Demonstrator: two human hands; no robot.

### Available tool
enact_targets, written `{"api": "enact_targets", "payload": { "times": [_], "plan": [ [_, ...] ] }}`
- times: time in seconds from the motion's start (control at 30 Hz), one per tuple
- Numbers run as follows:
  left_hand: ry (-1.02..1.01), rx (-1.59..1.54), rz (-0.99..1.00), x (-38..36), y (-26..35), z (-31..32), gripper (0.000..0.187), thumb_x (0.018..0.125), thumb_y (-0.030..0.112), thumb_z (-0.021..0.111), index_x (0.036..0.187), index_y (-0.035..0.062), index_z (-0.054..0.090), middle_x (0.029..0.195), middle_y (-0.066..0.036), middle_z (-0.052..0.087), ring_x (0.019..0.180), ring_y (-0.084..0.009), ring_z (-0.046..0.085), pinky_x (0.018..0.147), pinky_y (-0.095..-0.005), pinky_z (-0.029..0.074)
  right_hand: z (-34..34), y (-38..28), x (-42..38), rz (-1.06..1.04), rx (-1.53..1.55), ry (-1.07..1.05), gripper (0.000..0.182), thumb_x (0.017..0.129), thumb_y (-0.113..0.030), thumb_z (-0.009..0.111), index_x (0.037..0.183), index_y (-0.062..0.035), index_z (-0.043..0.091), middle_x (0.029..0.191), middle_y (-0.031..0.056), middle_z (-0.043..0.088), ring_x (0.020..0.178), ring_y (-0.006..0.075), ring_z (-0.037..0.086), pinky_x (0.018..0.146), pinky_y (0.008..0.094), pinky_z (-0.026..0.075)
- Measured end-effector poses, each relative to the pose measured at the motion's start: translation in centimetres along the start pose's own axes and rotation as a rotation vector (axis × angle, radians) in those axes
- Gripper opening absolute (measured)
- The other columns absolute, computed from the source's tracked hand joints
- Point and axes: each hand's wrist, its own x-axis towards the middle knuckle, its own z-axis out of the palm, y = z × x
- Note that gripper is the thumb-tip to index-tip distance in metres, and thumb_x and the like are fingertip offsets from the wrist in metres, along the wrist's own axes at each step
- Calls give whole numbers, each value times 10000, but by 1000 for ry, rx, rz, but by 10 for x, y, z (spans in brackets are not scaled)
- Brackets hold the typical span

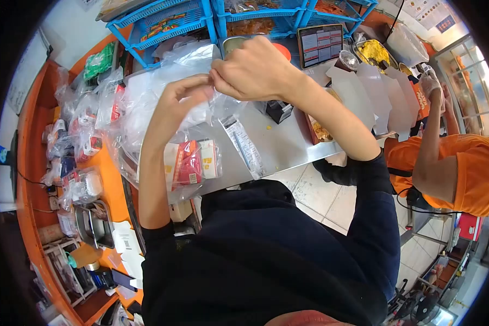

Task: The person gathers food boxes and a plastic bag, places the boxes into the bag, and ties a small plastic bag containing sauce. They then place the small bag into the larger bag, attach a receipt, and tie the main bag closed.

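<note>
My right hand (258,70) is a closed fist over the back of the steel counter, with crinkled clear plastic showing just below it. Against its knuckles, my left hand (182,100) has its fingers bent together and slightly blurred; what lies between them is hidden. Below my left forearm, a clear plastic bag (214,182) encloses a red-and-white food box (189,163). To its right lies a long printed receipt (242,146). More clear plastic bags (141,108) are heaped beyond my left arm.
Blue plastic racks (174,30) stand at the back beside a tablet (320,46). Open food boxes (316,130) and a tray of yellow food (375,52) are to the right. A co-worker in an orange shirt (451,168) stands close by. An orange shelf (111,190) with packages runs along the left.
</note>
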Motion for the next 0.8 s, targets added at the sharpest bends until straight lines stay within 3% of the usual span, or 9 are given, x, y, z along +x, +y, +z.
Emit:
{"api": "enact_targets", "payload": {
  "times": [0.17,0.23,0.3,0.37,0.4,0.5,0.6,0.67,0.8],
  "plan": [
    [51,1,-138,4,11,-3,218,798,128,777,920,-41,715,876,-96,718,752,-129,665,748,-255,534,5,6,9,-108,52,64,272,842,-291,625,716,-53,590,597,94,564,546,311,562,511,407,421],
    [280,-58,-163,3,5,-1,163,835,159,757,826,10,690,781,-39,678,657,-93,603,675,-240,516,7,9,20,-50,-4,749,274,768,-254,730,744,-35,567,592,77,531,571,311,537,539,413,419],
    [340,-228,-174,9,-12,7,174,838,179,760,793,40,667,743,-18,647,624,-85,571,632,-237,494,16,-19,9,180,207,729,293,720,-199,807,746,-34,567,641,41,546,585,219,549,532,346,416],
    [403,-401,-201,8,-15,20,194,841,199,763,760,70,643,704,3,616,591,-76,540,589,-234,471,29,-35,-4,446,1002,243,252,741,-175,815,762,-31,609,709,10,596,627,100,561,546,260,413],
    [397,-616,-261,9,-6,28,217,835,216,771,747,86,621,692,15,593,577,-77,521,563,-233,449,34,-35,-5,505,1296,215,206,761,-125,808,755,-16,633,753,-10,627,686,33,556,555,201,398],
    [286,-772,-304,4,-14,17,299,787,227,816,680,118,558,652,32,564,541,-69,482,524,-216,404,16,-37,-14,411,1005,323,221,739,-140,810,725,-5,636,676,32,647,610,97,595,540,252,466],
    [310,-26,-45,-7,6,-5,356,734,133,835,626,91,498,575,33,531,512,-38,470,510,-204,410,7,-25,-32,438,784,495,131,749,-41,772,718,-16,647,730,23,662,634,95,609,565,248,513],
    [404,30,14,-11,27,8,348,740,108,820,630,83,491,589,32,538,520,-33,477,509,-202,412,11,-26,-36,485,589,644,156,726,24,747,808,-13,621,697,18,614,633,107,605,572,240,529],
    [466,47,227,1,28,36,217,722,-9,730,703,56,524,630,25,560,563,-30,509,512,-191,407,23,-48,-12,519,721,655,349,714,32,748,928,-33,480,587,10,471,509,92,491,526,236,468]
  ]
}}
